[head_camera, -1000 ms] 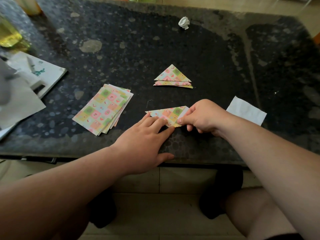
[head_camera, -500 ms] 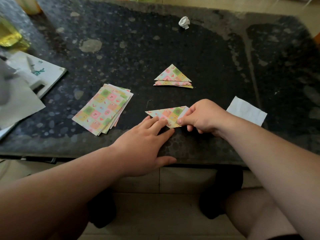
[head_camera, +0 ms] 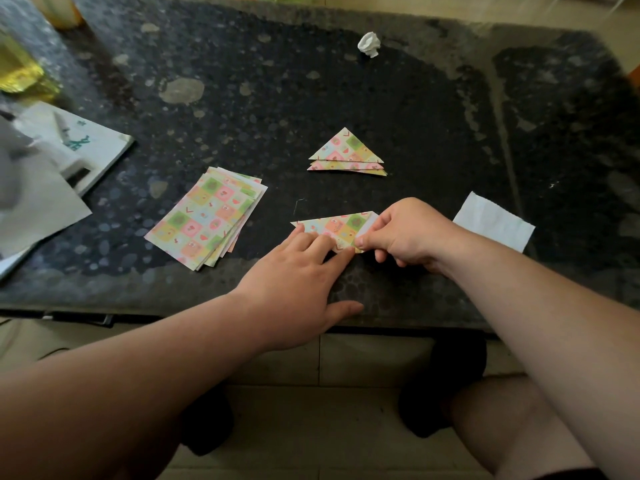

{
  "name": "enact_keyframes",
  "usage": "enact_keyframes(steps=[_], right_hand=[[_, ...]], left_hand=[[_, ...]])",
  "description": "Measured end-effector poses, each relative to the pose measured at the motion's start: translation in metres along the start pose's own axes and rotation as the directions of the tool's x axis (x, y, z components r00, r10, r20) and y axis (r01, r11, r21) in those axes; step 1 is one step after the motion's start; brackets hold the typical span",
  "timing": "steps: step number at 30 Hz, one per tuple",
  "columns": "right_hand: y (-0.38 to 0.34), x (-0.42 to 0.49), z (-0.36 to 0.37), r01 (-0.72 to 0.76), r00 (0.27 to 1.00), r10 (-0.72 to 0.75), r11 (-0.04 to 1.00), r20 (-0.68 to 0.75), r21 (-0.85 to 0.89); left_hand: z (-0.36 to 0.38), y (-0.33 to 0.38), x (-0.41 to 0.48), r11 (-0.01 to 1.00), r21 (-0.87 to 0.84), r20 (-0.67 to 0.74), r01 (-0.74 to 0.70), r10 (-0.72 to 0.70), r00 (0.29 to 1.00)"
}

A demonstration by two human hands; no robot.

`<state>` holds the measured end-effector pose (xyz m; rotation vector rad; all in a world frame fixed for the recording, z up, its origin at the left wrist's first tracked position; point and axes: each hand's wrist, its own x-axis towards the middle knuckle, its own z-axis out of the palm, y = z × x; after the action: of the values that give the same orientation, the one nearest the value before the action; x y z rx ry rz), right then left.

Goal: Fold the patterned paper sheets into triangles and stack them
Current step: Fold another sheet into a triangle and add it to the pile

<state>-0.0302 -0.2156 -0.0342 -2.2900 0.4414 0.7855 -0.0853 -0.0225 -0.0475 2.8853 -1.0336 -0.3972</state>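
Note:
A half-folded patterned sheet [head_camera: 337, 226] lies near the front edge of the dark stone table [head_camera: 263, 98]. My left hand [head_camera: 298, 275] presses its straight fingers flat on the sheet's lower left part. My right hand [head_camera: 405, 233] pinches the sheet's right corner between thumb and curled fingers, with a white underside flap showing there. A pile of flat patterned sheets [head_camera: 207, 220] lies to the left. A small stack of folded triangles [head_camera: 348, 155] sits behind the sheet, toward the table's middle.
A white paper rectangle [head_camera: 493, 225] lies right of my right hand. A crumpled white ball [head_camera: 369, 45] sits at the back. Papers and a booklet [head_camera: 69, 147] cover the left edge, with a yellow-filled container [head_camera: 17, 69] behind them. My knees show below the table.
My left fingers have slid slightly left along the sheet's fold. My right hand keeps its pinch on the right corner in the same place.

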Motion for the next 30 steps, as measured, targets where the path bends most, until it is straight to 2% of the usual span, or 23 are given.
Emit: enact_keyframes(steps=[21, 30], right_hand=[[0.001, 0.001, 0.0, -0.011, 1.0, 0.011, 1.0, 0.004, 0.024], [0.001, 0.001, -0.001, 0.028, 1.0, -0.028, 0.999, 0.001, -0.045]], left_hand=[[0.006, 0.005, 0.004, 0.996, 0.091, -0.008, 0.011, -0.011, 1.0], [0.007, 0.009, 0.005, 0.991, 0.13, -0.01, 0.004, -0.003, 1.0]])
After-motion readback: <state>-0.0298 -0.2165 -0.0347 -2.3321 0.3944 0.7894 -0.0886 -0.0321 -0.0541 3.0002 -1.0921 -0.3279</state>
